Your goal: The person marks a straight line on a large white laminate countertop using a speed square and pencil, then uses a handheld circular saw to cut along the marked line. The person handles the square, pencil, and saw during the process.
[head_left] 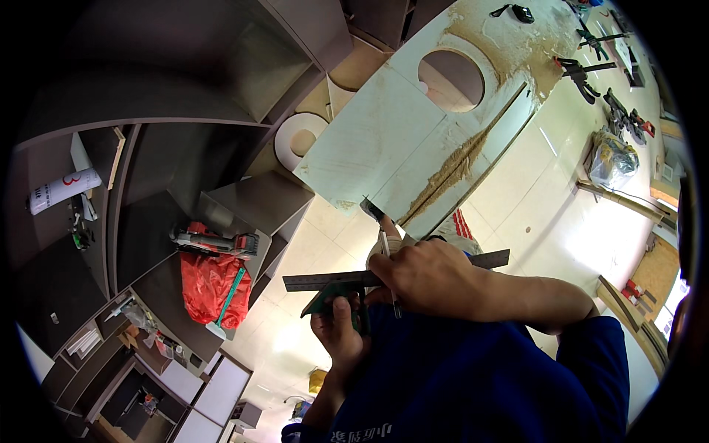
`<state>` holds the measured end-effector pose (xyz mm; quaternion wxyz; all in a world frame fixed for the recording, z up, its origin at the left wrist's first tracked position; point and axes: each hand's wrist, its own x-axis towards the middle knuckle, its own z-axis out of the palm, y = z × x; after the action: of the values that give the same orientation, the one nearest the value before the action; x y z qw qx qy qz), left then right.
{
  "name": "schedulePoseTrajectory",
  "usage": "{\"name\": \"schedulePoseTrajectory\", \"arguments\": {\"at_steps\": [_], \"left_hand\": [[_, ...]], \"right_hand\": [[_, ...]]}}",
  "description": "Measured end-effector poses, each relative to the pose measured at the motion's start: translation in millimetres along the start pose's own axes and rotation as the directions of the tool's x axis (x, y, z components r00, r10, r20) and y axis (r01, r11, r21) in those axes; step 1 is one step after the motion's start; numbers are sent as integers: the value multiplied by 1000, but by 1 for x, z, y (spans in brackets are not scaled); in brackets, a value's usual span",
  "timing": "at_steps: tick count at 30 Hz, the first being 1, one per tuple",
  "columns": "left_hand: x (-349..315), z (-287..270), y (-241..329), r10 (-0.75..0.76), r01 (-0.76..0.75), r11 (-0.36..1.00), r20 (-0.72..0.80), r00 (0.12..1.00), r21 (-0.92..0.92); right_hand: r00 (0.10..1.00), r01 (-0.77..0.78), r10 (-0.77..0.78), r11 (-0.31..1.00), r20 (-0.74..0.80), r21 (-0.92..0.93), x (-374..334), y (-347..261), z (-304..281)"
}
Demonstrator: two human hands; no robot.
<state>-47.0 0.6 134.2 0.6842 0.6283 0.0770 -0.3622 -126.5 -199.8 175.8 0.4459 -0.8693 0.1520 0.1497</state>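
A combination square (317, 282) with a long steel blade and a green head lies across in front of my body. My left hand (341, 338) is closed round its green head, thumb on top. Over the middle of the blade sits my right hand (436, 277), its fingers curled and a slim pale pen (393, 292) upright between them. The blade runs behind this hand and comes out past the wrist. Whether the right fingers also press on the blade is hidden. Just beyond is a dark flat piece (371, 209), close to a bit of skin I cannot place.
A dusty pale board (384, 125) with a round cutout and sawdust lies ahead. Dark cabinets (162, 162) stand left, with a red power tool (214, 242) on a red bag (210, 288). Clamps (583, 74) and a clear plastic bag (614, 159) lie on the floor at right.
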Motion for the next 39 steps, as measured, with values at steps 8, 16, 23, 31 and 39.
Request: {"name": "schedulePoseTrajectory", "arguments": {"at_steps": [8, 16, 23, 31, 39], "left_hand": [[1, 2, 2, 13, -14, 1000, 26, 1000, 8], [3, 2, 0, -20, 20, 998, 1, 1000, 57], [4, -3, -5, -124, 125, 987, -14, 992, 102], [7, -9, -11, -196, 195, 974, -11, 981, 118], [17, -6, -18, -202, 194, 978, 112, 973, 76]], "right_hand": [[999, 6, -7, 999, -45, -32, -2, 0, 3], [1000, 18, -18, 1000, -14, -23, 0, 1, 2], [994, 60, -61, 998, -86, -19, 1, 9, 9], [994, 37, -43, 997, -105, -61, 1, 9, 12], [995, -17, 14, 999, -102, -34, 3, 23, 26]]}}
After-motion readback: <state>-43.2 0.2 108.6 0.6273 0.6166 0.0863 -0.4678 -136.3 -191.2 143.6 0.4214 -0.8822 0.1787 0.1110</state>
